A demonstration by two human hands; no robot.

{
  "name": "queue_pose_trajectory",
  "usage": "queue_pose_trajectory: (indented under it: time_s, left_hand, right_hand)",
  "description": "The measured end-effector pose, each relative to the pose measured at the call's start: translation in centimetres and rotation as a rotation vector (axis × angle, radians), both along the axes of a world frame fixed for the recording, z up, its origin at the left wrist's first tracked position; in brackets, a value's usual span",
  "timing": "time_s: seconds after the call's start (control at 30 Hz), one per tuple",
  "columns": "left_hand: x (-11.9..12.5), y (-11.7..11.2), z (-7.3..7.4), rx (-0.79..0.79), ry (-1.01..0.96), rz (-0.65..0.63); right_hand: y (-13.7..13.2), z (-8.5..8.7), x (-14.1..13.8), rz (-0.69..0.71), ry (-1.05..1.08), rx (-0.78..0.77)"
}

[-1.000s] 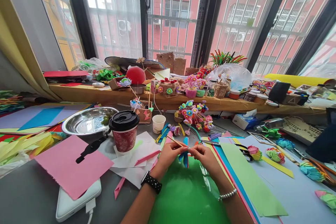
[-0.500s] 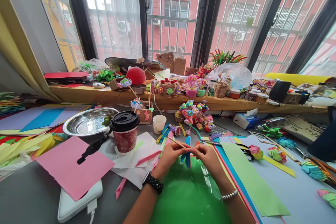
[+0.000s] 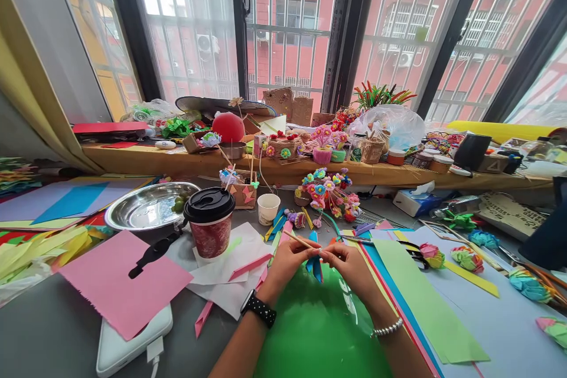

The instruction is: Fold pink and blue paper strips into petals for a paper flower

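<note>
My left hand (image 3: pixel 289 261) is closed in a pinch around a thin wooden stick (image 3: pixel 294 238), which slants up to the left past the fingers. A folded blue paper piece (image 3: pixel 315 269) hangs at the stick's end, between the two hands. Fingertips of my right hand (image 3: pixel 348 264) pinch at that same end, almost touching the left fingers, and hide the exact join. Below both hands lies a glossy green rounded thing (image 3: pixel 323 325); its kind is unclear. Folded pink paper strips (image 3: pixel 250 267) lie left of my left hand, and scissors (image 3: pixel 358 240) lie beyond the right.
A lidded paper cup (image 3: pixel 210 230), a metal plate (image 3: pixel 146 218) and a small white cup (image 3: pixel 268 209) stand at left. Pink paper (image 3: pixel 124 283) overlaps a white power bank (image 3: pixel 133 339). Green paper (image 3: pixel 425 301) and crumpled paper flowers (image 3: pixel 469 260) lie right. Crafts crowd the sill (image 3: pixel 221 166).
The blue paper has turned slightly, its upper end leaning more to the left. Both hands keep nearly the same place and grip.
</note>
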State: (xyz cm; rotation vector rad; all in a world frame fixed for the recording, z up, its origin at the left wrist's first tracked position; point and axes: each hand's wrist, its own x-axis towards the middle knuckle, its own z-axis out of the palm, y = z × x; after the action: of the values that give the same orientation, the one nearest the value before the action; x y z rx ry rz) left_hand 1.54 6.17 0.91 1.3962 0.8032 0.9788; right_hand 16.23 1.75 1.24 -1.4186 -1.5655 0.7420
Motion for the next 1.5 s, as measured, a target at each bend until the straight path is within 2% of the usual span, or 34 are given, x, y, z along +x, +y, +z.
queue_pose_trajectory:
  time_s: [0.2, 0.33, 0.6, 0.8, 1.2, 1.5]
  left_hand:
    - [-0.1, 0.6, -1.0, 0.019, 0.073, 0.054]
    - [-0.2, 0.8, -1.1, 0.036, 0.061, 0.051]
    - [-0.4, 0.6, -0.4, -0.014, 0.033, 0.053]
    - [-0.2, 0.2, -0.1, -0.028, 0.04, 0.042]
    - [0.0, 0.3, -0.3, 0.008, 0.047, 0.023]
    - [-0.3, 0.1, 0.3, -0.042, 0.035, 0.0]
  right_hand:
    - [0.1, -0.6, -0.4, -0.093, -0.119, 0.144]
    - [0.1, -0.6, -0.5, -0.109, -0.166, 0.199]
    - [-0.1, 0.0, -0.5, -0.044, -0.12, 0.181]
    - [-0.1, 0.2, -0.4, -0.058, -0.096, 0.146]
    - [-0.1, -0.3, -0.6, -0.107, -0.273, 0.287]
    - [-0.2, -0.2, -0.7, -0.107, -0.295, 0.276]
